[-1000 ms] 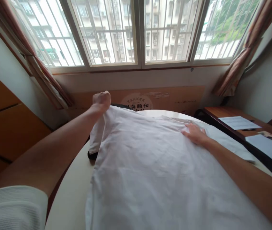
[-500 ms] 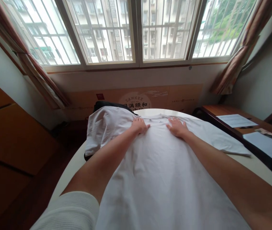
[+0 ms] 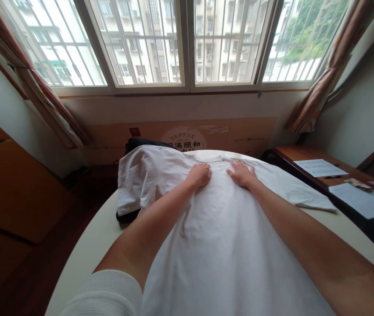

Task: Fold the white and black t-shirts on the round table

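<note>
hands (image 3: 200, 174) nearer together than before, flat on white t-shirt (image 3: 226, 245)

Barred window (image 3: 187, 44) ran across the far wall; a pale apartment block (image 3: 141, 44) and green trees (image 3: 305, 30) stood beyond it. Patterned curtains hung tied back on both sides: left curtain (image 3: 32, 83), right curtain (image 3: 332, 74). Printed tan board (image 3: 187, 139) with Chinese characters stood below the sill. Dark fabric (image 3: 137, 142) lay on the round pale worktop (image 3: 88, 245). On the wooden side desk (image 3: 302, 153) lay a white sheet (image 3: 320, 168), a pen (image 3: 332, 177) and a pale blue sheet (image 3: 361, 200). Orange-brown wooden panels (image 3: 9, 197) filled the lower left.
</note>
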`<act>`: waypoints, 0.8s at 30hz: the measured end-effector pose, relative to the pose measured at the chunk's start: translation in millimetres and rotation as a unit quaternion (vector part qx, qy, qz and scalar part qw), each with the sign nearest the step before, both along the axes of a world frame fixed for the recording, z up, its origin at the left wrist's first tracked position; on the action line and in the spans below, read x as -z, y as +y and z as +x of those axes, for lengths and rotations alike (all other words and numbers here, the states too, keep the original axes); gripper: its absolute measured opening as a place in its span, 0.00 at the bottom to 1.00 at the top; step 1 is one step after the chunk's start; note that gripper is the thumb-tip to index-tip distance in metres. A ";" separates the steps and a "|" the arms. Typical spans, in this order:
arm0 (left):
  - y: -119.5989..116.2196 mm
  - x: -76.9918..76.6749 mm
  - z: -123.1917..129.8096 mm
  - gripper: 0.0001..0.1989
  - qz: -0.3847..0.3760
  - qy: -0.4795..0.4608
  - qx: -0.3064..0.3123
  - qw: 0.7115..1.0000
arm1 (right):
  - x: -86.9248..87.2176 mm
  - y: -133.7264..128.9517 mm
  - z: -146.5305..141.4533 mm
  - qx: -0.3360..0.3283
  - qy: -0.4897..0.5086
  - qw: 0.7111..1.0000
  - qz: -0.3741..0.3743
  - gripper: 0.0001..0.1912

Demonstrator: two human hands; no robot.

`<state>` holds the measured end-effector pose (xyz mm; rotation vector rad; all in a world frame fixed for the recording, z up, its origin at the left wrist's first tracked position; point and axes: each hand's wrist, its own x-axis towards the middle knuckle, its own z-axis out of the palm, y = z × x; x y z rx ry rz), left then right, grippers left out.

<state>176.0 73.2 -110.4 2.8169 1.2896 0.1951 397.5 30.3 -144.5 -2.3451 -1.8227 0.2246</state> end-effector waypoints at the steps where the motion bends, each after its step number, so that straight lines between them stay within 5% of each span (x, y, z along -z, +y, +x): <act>1: -3.1 1.0 0.2 0.23 0.000 0.001 0.000 1.000 | 0.6 -0.1 -0.3 0.001 0.001 1.000 0.003 0.38; 9: -9.3 8.1 -7.8 0.29 -0.032 -0.006 -0.039 0.999 | 1.0 -5.7 9.2 0.014 0.024 0.999 0.047 0.36; 18: -5.6 11.8 -9.3 0.33 -0.048 -0.026 -0.051 0.997 | 7.5 -59.9 101.4 0.122 0.009 0.991 0.055 0.33; 24: -14.0 6.4 -7.9 0.28 -0.004 -0.032 -0.046 0.998 | 12.9 -73.2 118.5 0.146 -0.005 0.988 0.054 0.37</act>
